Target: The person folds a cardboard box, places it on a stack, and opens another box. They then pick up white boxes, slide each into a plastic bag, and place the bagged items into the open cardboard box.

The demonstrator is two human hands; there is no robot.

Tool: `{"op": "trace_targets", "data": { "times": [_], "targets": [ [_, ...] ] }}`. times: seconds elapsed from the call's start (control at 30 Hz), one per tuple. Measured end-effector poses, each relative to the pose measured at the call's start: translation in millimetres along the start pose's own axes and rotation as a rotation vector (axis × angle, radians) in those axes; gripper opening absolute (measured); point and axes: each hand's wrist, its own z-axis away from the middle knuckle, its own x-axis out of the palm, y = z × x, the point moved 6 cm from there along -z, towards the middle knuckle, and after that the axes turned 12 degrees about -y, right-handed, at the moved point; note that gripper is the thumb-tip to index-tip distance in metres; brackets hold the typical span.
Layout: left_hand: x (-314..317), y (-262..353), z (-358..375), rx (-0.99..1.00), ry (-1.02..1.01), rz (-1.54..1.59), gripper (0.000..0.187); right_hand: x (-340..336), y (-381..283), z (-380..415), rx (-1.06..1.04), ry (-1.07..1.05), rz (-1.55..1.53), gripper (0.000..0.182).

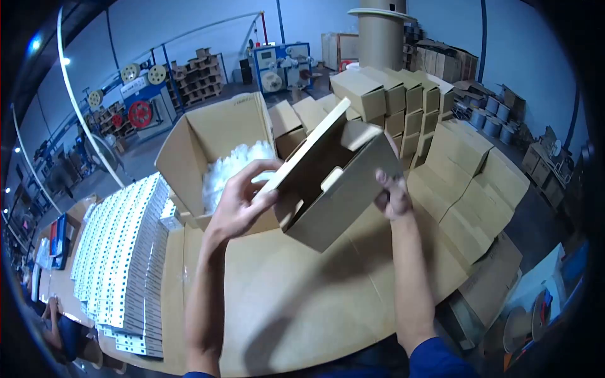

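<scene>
Both hands hold up a brown cardboard box (354, 196), tilted, above the cardboard-covered table (296, 296). Its lid flap stands open and its dark inside faces up and left. My left hand (242, 198) grips the lid edge between thumb and fingers. On the other side, my right hand (394, 195) has its thumb on the box's outer wall; its other fingers are mostly hidden behind. Beyond my left hand stands a large open carton (183, 148) with bundled clear plastic bags (236, 164) inside.
Stacked white printed strips (120, 252) lie along the table's left side. Closed brown boxes (372, 94) are piled at the back. Folded cardboard boxes (476, 189) rest at the right edge. Another person's hand (53, 307) shows at far left. Machines (280, 66) stand behind.
</scene>
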Motion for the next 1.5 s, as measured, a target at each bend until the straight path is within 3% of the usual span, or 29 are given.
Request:
{"op": "trace_targets", "data": {
  "times": [0.07, 0.1, 0.17, 0.2, 0.27, 0.3, 0.5, 0.6, 0.63, 0.73, 0.77, 0.8, 0.87, 0.97, 1.03, 1.1, 1.17, 1.23, 1.27, 1.3, 1.33, 1.4, 1.43, 1.5],
  "targets": [
    [-7, -44, 53, 0.04, 0.201, 0.003, 0.037, -5, 34, 67, 0.07, 0.101, -0.083, 0.1],
    [6, -58, 79, -0.086, 0.332, 0.26, 0.028, -10, 52, 105, 0.116, 0.169, -0.099, 0.099],
    [17, -117, 140, -0.341, 0.464, 0.105, 0.02, -11, 86, 172, 0.206, 0.265, -0.102, 0.099],
    [40, -145, 162, -0.281, 0.425, 0.643, 0.021, 0, 96, 193, 0.25, 0.241, -0.05, 0.099],
    [80, -178, 210, -0.384, 0.757, 0.656, 0.028, 34, 105, 219, 0.346, 0.076, 0.154, 0.096],
    [84, -179, 222, -0.41, 0.754, 0.657, 0.03, 56, 104, 226, 0.382, -0.036, 0.29, 0.093],
    [93, -197, 252, -0.492, 0.756, 0.515, 0.034, 63, 120, 257, 0.967, -0.096, 0.941, 0.087],
    [87, -219, 263, -0.609, 0.734, 0.348, 0.034, 80, 111, 251, 1.081, -0.159, 1.062, 0.088],
    [81, -204, 259, -0.754, 0.601, 0.23, 0.034, 86, 105, 248, 0.974, -0.225, 1.135, 0.094],
    [80, -156, 253, -0.597, 0.864, -0.015, 0.047, 83, 96, 248, 0.899, -0.276, 0.939, 0.097],
    [79, -139, 255, -0.554, 0.8, 0.036, 0.062, 88, 86, 242, 0.816, -0.232, 0.838, 0.09],
    [81, -124, 260, -0.47, 0.854, 0.002, 0.065, 94, 79, 234, 0.804, -0.162, 0.786, 0.088],
    [97, -95, 263, -0.55, 0.706, -0.312, 0.081, 109, 72, 213, 0.784, -0.027, 0.68, 0.084],
    [126, -68, 252, -0.526, 0.552, -0.541, 0.094, 131, 83, 186, 0.709, -0.279, 1.051, 0.074],
    [134, -82, 252, -0.534, 0.528, -0.429, 0.098, 142, 97, 179, 0.649, -0.388, 1.226, 0.067],
    [135, -89, 249, -0.531, 0.495, -0.329, 0.097, 139, 108, 181, 0.661, -0.271, 1.278, 0.064],
    [133, -103, 259, -0.42, 0.624, -0.014, 0.091, 138, 108, 182, 0.591, -0.144, 1.369, 0.056],
    [129, -125, 278, -0.26, 0.782, 0.409, 0.082, 114, 112, 194, 0.605, -0.067, 1.121, 0.05],
    [129, -112, 271, -0.077, 0.854, 0.747, 0.079, 109, 114, 195, 0.609, -0.028, 0.994, 0.047],
    [127, -116, 276, -0.027, 0.913, 0.853, 0.078, 105, 111, 200, 0.797, 0.149, 0.781, 0.04],
    [127, -122, 283, 0.022, 0.971, 0.962, 0.077, 97, 116, 207, 0.774, 0.217, 0.572, 0.039],
    [133, -137, 294, 0.007, 1.001, 0.913, 0.069, 75, 127, 221, 0.702, 0.338, 0.162, 0.037],
    [137, -140, 297, 0.002, 1.017, 0.891, 0.066, 79, 126, 219, 0.675, 0.343, 0.112, 0.039],
    [142, -136, 297, -0.186, 0.994, 0.543, 0.064, 77, 135, 224, 0.615, 0.408, 0.048, 0.039]
  ]
}}
